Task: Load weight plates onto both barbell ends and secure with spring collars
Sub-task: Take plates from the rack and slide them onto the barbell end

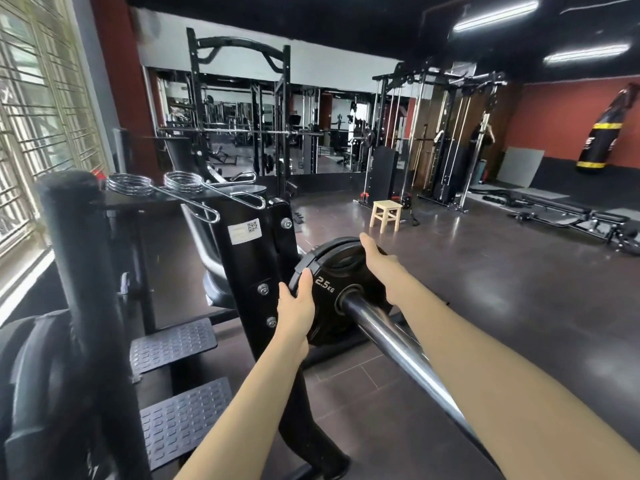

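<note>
A black 2.5 kg weight plate [332, 289] sits on the steel barbell sleeve [391, 336], which runs from the lower right up to the middle of the view. Behind it another black plate's rim shows. My left hand [294, 306] grips the plate's left edge. My right hand [379, 263] holds its upper right rim. Two chrome spring collars [130, 183] [185, 181] lie on a black shelf at the upper left, apart from both hands.
A black rack upright [249, 258] with bolts stands just left of the plate. Ridged footplates [173, 344] lie at lower left, a padded post [79, 271] at the near left. A wooden stool [386, 213], cable machine [443, 140] and bench [571, 220] stand further off.
</note>
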Demonstrator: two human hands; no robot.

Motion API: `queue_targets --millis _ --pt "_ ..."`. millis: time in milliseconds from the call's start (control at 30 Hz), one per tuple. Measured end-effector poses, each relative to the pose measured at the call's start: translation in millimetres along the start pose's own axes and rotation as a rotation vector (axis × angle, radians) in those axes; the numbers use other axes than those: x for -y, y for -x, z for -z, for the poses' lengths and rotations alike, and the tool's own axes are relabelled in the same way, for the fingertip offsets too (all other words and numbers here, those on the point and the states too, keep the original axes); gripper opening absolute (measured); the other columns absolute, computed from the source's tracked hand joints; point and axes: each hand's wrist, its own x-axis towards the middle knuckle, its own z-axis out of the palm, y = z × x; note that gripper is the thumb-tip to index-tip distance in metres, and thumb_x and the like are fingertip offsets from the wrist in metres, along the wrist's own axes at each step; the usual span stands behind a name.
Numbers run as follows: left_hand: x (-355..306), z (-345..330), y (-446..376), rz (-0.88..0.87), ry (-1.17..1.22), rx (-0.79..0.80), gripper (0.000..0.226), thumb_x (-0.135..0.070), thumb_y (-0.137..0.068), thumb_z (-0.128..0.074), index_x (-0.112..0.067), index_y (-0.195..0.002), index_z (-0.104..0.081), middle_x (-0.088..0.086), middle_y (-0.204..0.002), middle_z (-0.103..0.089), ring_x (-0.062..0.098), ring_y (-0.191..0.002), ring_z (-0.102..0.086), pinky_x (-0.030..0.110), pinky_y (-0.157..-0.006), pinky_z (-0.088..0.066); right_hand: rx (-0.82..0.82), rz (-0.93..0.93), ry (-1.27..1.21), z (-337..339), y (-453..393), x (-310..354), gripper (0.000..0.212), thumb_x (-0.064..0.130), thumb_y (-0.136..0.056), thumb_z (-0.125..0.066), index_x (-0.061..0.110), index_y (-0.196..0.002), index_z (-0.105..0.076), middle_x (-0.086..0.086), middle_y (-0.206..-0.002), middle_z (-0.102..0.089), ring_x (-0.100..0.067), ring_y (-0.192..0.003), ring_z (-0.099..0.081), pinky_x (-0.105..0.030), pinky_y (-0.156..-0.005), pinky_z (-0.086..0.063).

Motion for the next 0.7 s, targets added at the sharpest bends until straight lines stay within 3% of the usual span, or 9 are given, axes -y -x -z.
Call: queue_targets --millis 100,167,233,300,400,500,600,700 --pt "-10 6 20 -0.03 -0.075 -0.025 0.078 -0.06 -0.094 -0.052 -0.019 -0.157 -0.03 0.006 -0.154 -0.046 0.029 -0.138 -0.047 0.048 -0.114 -0.039 -0.05 0.099 0.036 4 17 -2 0.094 0.072 -0.09 -0.047 0.01 -0.157 -0.024 -0.015 -0.159 -0.035 -0.038 -0.141 -0.038 -0.05 -0.114 -0.035" --pt "-12 9 38 -0.053 -0.114 -0.048 0.06 -0.046 -0.101 -0.052 -0.017 -0.152 -0.04 0.006 -0.147 -0.052 0.025 -0.132 -0.05 0.04 -0.107 -0.041 -0.151 0.215 0.082 7 37 -6 0.069 0.052 -0.094 -0.053 0.008 -0.146 -0.045 -0.017 -0.147 -0.048 -0.037 -0.131 -0.048 -0.045 -0.109 -0.042" --pt "-18 14 66 -0.105 -0.137 -0.043 0.04 -0.034 -0.103 -0.053 -0.014 -0.137 -0.055 0.005 -0.131 -0.062 0.018 -0.115 -0.058 0.034 -0.094 -0.046 -0.285 0.368 0.109 12 62 -8 0.039 0.035 -0.094 -0.054 0.008 -0.122 -0.064 -0.015 -0.128 -0.061 -0.036 -0.117 -0.056 -0.041 -0.1 -0.047" --pt "-27 25 100 -0.16 -0.141 0.0 0.02 -0.024 -0.103 -0.053 -0.014 -0.113 -0.067 0.002 -0.105 -0.069 0.013 -0.092 -0.062 0.03 -0.083 -0.05 -0.236 0.501 0.043 14 93 -13 0.017 0.023 -0.095 -0.052 0.011 -0.096 -0.065 -0.008 -0.1 -0.068 -0.031 -0.096 -0.062 -0.035 -0.083 -0.048" --pt "-35 63 152 -0.26 -0.214 0.005 0.025 -0.02 -0.103 -0.05 -0.015 -0.09 -0.071 -0.005 -0.074 -0.067 0.01 -0.068 -0.06 0.022 -0.069 -0.048 0.119 0.549 0.022 1 145 -33 0.023 0.02 -0.097 -0.053 0.013 -0.077 -0.061 0.001 -0.063 -0.063 -0.021 -0.066 -0.059 -0.031 -0.064 -0.046" --pt "-32 124 184 -0.332 -0.279 -0.137 0.03 -0.022 -0.103 -0.051 -0.015 -0.085 -0.074 -0.011 -0.061 -0.061 0.006 -0.059 -0.055 0.021 -0.06 -0.047 0.385 0.585 0.161 -33 194 -55 0.03 0.025 -0.101 -0.054 0.01 -0.076 -0.062 0.002 -0.057 -0.057 -0.011 -0.05 -0.05 -0.025 -0.054 -0.042" --pt "-29 196 200 -0.339 -0.31 -0.329 0.031 -0.021 -0.103 -0.052 -0.017 -0.081 -0.073 -0.009 -0.06 -0.057 0.007 -0.053 -0.049 0.021 -0.055 -0.042 0.394 0.785 0.395 -85 235 -72 0.032 0.032 -0.1 -0.055 0.015 -0.074 -0.061 0.006 -0.06 -0.06 -0.014 -0.059 -0.055 -0.032 -0.06 -0.043" --pt "-24 271 203 -0.301 -0.305 -0.507 0.031 -0.021 -0.104 -0.051 -0.016 -0.082 -0.073 -0.006 -0.061 -0.056 0.01 -0.052 -0.049 0.023 -0.054 -0.041 0.353 1.052 0.589 -148 271 -82 0.03 0.036 -0.102 -0.053 0.024 -0.074 -0.054 0.008 -0.075 -0.059 -0.013 -0.069 -0.056 -0.027 -0.058 -0.039"
